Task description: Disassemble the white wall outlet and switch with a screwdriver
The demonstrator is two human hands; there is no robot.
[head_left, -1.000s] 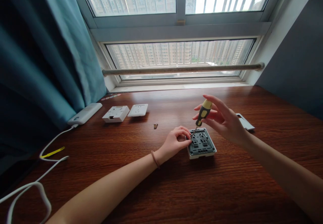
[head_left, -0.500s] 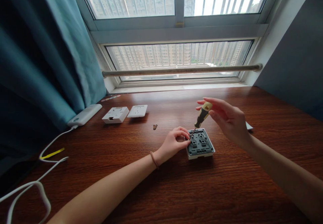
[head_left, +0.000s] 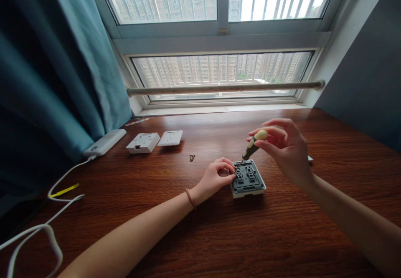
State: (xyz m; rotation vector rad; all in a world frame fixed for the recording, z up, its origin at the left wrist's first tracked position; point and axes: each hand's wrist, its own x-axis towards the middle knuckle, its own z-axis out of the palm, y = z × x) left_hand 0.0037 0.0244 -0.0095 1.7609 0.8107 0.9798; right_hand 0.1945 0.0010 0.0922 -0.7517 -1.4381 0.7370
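Note:
A wall switch (head_left: 250, 182) lies face up on the wooden desk, its grey inner frame with two rocker mechanisms exposed in a white housing. At its left edge my left hand (head_left: 219, 171) has thumb and fingertips pinched together; what is between them is too small to make out. My right hand (head_left: 285, 148) grips the yellow-and-black handle of a screwdriver (head_left: 251, 147) from above. The tool is tilted, with its thin shaft reaching down to the left fingertips. Several small screws (head_left: 192, 158) lie on the desk beyond my left hand.
A white box (head_left: 143, 143) and a white socket plate (head_left: 171, 138) rest at the back left. Near the curtain (head_left: 103, 82) is a white power bank (head_left: 105, 142) with a cable (head_left: 70, 171). A white piece (head_left: 310, 159) shows partly behind my right wrist.
My right hand has turned and shifted slightly right, and the screwdriver handle now leans further to the right. My left hand and the switch stay in nearly the same place.

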